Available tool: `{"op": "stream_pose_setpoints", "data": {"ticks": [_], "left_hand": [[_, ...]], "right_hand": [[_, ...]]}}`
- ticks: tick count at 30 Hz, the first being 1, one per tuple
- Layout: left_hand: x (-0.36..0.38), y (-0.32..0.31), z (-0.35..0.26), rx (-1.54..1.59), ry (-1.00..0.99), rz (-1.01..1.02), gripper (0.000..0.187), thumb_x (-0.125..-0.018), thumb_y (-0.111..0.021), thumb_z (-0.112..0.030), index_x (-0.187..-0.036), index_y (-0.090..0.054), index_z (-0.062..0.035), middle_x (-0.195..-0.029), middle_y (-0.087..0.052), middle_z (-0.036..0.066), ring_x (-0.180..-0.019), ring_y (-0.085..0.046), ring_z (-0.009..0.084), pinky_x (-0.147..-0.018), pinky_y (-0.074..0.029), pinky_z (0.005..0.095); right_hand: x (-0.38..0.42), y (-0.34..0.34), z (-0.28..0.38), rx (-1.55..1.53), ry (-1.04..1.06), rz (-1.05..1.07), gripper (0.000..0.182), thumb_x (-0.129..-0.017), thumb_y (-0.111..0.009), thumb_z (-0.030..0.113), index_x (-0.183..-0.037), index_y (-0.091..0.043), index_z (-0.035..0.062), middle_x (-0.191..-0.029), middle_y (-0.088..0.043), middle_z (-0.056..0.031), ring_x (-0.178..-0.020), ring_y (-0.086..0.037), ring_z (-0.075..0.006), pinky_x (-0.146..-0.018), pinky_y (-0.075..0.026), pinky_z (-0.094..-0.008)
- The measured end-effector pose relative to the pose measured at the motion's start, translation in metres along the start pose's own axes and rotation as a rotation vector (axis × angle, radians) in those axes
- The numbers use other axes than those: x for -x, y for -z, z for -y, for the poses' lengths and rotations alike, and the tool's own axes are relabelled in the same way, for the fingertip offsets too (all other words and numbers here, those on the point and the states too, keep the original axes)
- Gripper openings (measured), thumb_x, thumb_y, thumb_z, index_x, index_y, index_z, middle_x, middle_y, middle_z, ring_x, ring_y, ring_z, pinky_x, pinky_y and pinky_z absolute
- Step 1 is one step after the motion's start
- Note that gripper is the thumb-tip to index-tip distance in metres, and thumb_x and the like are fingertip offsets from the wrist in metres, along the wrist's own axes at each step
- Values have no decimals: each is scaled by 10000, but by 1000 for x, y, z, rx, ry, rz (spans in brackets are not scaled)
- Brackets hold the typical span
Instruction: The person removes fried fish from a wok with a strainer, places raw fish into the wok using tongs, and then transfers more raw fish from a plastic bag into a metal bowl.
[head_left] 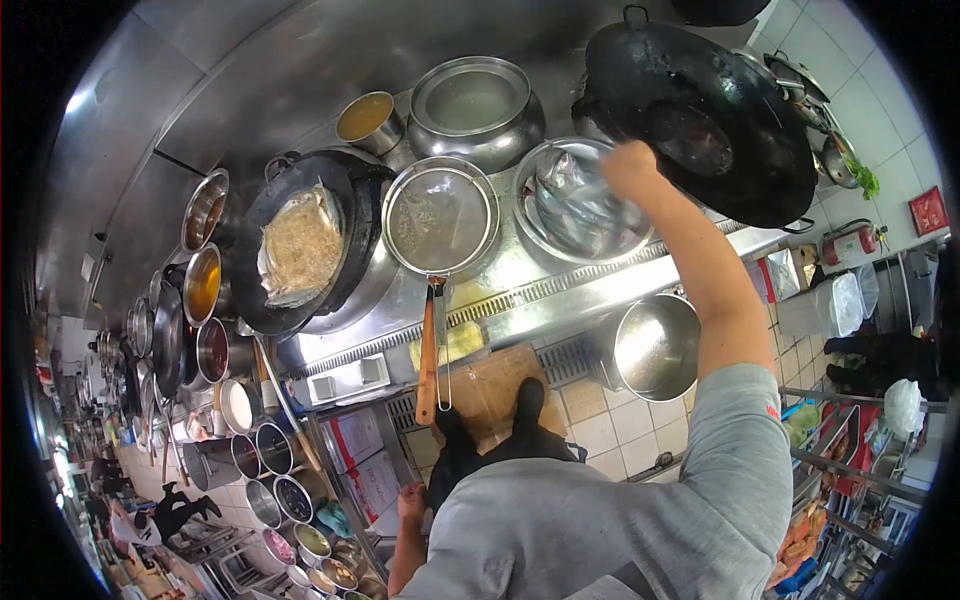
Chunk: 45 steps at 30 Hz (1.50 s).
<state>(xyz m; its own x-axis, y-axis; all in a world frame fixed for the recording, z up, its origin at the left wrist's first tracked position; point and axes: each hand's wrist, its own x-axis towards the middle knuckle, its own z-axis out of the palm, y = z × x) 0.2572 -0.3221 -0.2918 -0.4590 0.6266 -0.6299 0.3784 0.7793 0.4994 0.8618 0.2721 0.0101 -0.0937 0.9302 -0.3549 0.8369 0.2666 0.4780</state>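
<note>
My right hand is over the right rim of a metal bowl that holds several silvery fish; its fingers are blurred. My left hand hangs low beside my leg, away from the counter, its fingers curled and too small to read. Left of the bowl lies a round mesh strainer with a wooden handle pointing toward me. Further left, pale fish pieces bubble in oil in a black wok.
A large black wok leans at the upper right. Behind the strainer are a metal pot and a small pot of yellowish liquid. An empty steel pot stands below the counter. Sauce pots line the left.
</note>
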Motion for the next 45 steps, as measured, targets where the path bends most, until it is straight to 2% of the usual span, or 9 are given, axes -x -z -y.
{"op": "stream_pose_setpoints", "data": {"ticks": [12, 16, 22, 27, 30, 32, 34, 42, 45], "left_hand": [[36, 4, -7, -303, 32, 69, 379, -922, -627, -426, -1063, -718, -86, -992, -743, 123, -922, -710, 274, -784, -537, 391], [32, 7, 0, -299, 86, 70, 354, -958, -575, -387, -1084, -718, -88, -1043, -740, 153, -979, -710, 292, -820, -537, 396], [23, 24, 0, -328, -208, 46, 382, -930, -599, -414, -1097, -728, -96, -1072, -736, 165, -1018, -692, 358, -883, -542, 418], [-15, 35, 2, -145, 55, 100, 352, -924, -610, -380, -1090, -725, -91, -1035, -742, 168, -1011, -696, 338, -885, -547, 402], [-56, 33, 41, -56, -90, 204, 338, -908, -643, -363, -1074, -726, -81, -985, -744, 160, -941, -717, 294, -830, -556, 376], [-54, 50, 30, -41, -79, 189, 324, -909, -653, -346, -1069, -729, -75, -931, -743, 147, -852, -721, 260, -753, -561, 370], [-57, 67, 31, -22, -74, 128, 311, -914, -655, -333, -1068, -731, -73, -887, -738, 132, -772, -714, 229, -689, -559, 361], [-64, 88, 116, 315, 255, 213, 337, -940, -635, -336, -1094, -729, -51, -855, -725, 119, -758, -673, 218, -695, -541, 386], [-66, 58, 187, 399, -276, 29, 317, -935, -631, -321, -1046, -735, -44, -865, -729, 151, -782, -688, 266, -694, -537, 408]], "right_hand": [[1, -32, -7, -48, -27, 60, 305, -786, -750, 196, -1077, -770, 108, -1077, -755, -69, -927, -745, -235, -708, -611, -410], [57, 22, -18, -179, -79, 101, 309, -797, -691, 149, -1092, -754, 78, -1126, -736, -133, -1040, -717, -299, -820, -593, -431], [85, 44, -44, -522, 144, -172, 385, -805, -691, 268, -1113, -745, 44, -1130, -689, -209, -1065, -657, -390, -929, -527, -439], [113, 131, 26, -937, 199, -183, 416, -852, -697, 232, -1214, -698, 25, -952, -742, -170, -860, -695, -250, -854, -528, -367], [88, 148, 99, -1160, 368, -333, 343, -875, -686, 221, -1141, -724, 8, -776, -698, -97, -683, -639, -167, -666, -525, -338], [94, 201, 161, -1324, 236, -26, 268, -902, -675, 219, -1044, -729, -2, -670, -620, -48, -532, -568, -125, -464, -440, -306], [79, 220, 228, -1435, 272, 8, 231, -915, -669, 230, -929, -695, 0, -603, -554, -33, -424, -471, -101, -358, -328, -290], [36, 299, 412, -1195, 47, 282, 257, -942, -653, 230, -803, -592, 23, -582, -527, -51, -426, -483, -141, -365, -360, -321], [19, 293, 448, -1462, -169, 362, 264, -955, -627, 202, -774, -534, 34, -591, -521, -69, -442, -490, -158, -372, -361, -309]]}}
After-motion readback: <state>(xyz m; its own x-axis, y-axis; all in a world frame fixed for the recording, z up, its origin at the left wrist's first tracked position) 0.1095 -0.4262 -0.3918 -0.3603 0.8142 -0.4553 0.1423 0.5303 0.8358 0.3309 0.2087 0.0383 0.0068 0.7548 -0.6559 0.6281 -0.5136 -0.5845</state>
